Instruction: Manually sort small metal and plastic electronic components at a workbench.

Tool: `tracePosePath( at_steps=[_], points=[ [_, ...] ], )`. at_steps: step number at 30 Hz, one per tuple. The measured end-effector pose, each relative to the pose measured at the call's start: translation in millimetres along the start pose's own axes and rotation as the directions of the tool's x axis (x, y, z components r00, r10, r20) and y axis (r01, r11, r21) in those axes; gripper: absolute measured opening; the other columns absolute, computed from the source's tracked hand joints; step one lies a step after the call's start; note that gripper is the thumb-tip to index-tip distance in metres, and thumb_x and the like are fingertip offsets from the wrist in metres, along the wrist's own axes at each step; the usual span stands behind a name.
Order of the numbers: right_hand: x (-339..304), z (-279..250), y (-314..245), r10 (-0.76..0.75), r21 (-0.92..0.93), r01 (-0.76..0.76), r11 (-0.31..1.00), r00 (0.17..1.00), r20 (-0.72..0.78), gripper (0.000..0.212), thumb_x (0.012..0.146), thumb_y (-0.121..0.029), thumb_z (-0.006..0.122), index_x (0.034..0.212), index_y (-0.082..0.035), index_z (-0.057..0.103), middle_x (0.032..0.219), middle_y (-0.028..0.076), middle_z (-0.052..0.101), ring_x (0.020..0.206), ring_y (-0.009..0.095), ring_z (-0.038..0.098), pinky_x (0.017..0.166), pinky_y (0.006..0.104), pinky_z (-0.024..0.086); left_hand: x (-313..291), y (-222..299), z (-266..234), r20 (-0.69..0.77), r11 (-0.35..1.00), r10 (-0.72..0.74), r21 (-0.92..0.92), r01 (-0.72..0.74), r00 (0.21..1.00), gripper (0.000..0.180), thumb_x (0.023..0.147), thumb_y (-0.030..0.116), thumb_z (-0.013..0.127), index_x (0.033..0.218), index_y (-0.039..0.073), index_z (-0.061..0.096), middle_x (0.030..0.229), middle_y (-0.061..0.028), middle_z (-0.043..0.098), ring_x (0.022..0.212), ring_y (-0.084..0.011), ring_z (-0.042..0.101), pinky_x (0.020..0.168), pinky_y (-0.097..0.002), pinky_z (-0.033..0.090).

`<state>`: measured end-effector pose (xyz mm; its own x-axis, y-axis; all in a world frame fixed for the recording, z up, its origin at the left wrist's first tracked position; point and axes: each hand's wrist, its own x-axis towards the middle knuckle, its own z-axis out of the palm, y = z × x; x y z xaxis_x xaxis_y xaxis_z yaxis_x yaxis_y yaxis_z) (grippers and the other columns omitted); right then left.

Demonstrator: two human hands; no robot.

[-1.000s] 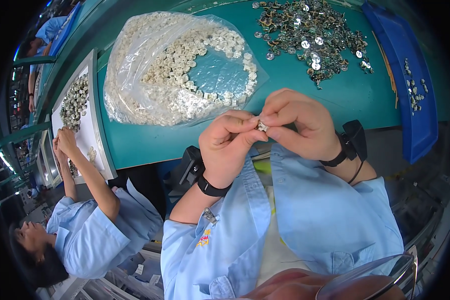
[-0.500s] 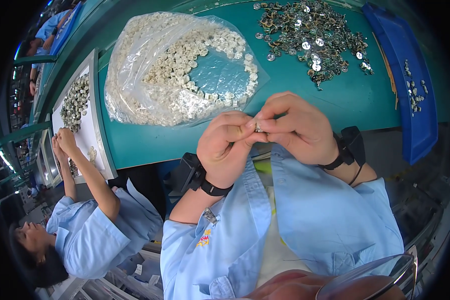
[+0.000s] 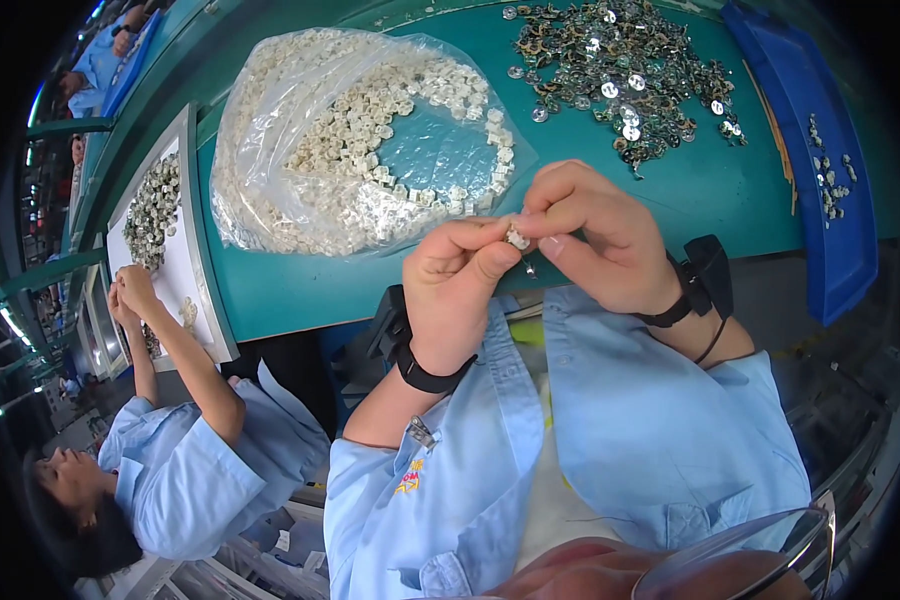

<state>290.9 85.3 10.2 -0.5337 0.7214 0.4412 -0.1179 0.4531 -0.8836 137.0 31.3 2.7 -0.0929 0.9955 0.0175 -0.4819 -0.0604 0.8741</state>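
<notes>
Between my two hands, just off the near edge of the green table, is a small whitish plastic part. My left hand pinches it with thumb and forefinger from the left. From the other side, my right hand has its fingertips closed on the same part. A tiny shiny metal bit shows just under it; whether it is joined to the part I cannot tell. Beyond my hands lies an open clear plastic bag, full of similar whitish parts.
A heap of round metal-and-green pieces covers the table's far right. Past a thin wooden stick stands a blue tray with several small parts. At left, a co-worker's hands work over a white tray of parts.
My fingers have shifted around the small part, so more of it shows, and the metal bit has come into sight below. My right hand has moved slightly up and left.
</notes>
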Motion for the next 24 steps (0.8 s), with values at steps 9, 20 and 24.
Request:
tracePosePath(
  at_steps=[9, 20, 24],
  points=[
    [2, 3, 0, -0.237, -0.429, 0.194, 0.882, 0.970, -0.047, 0.029, 0.059, -0.003, 0.070, 0.086, -0.006, 0.059, 0.084, 0.006, 0.053, 0.077, 0.023, 0.050, 0.070, 0.0314, 0.039, 4, -5, -6, 0.236, 0.816, -0.341, -0.407, 0.411, 0.910, 0.009, 0.086, 0.008, 0.051, 0.093, 0.002, 0.053, 0.090, -0.0098, 0.059, 0.076, -0.0112, 0.054, 0.071, -0.0225, 0.042],
    [2, 1, -16, -0.304, -0.516, 0.251, 0.819, 0.953, -0.018, 0.027, 0.056, -0.003, 0.070, 0.081, -0.004, 0.057, 0.084, 0.005, 0.056, 0.075, 0.025, 0.051, 0.065, 0.0332, 0.041, 5, -4, 0, 0.324, 0.796, -0.263, -0.459, 0.394, 0.909, 0.024, 0.087, 0.010, 0.051, 0.108, 0.003, 0.044, 0.091, -0.0060, 0.058, 0.081, -0.0111, 0.052, 0.075, -0.0230, 0.041],
    [7, -45, -27, -0.331, -0.789, 0.232, 0.570, 0.943, 0.038, 0.022, 0.063, -0.002, 0.066, 0.083, -0.007, 0.058, 0.083, 0.006, 0.059, 0.077, 0.024, 0.054, 0.068, 0.0337, 0.042, 5, 7, 3, 0.176, 0.904, -0.301, -0.260, 0.339, 0.937, 0.021, 0.087, 0.009, 0.051, 0.106, 0.003, 0.046, 0.089, -0.0060, 0.058, 0.081, -0.0113, 0.052, 0.076, -0.0235, 0.041]
  ],
)
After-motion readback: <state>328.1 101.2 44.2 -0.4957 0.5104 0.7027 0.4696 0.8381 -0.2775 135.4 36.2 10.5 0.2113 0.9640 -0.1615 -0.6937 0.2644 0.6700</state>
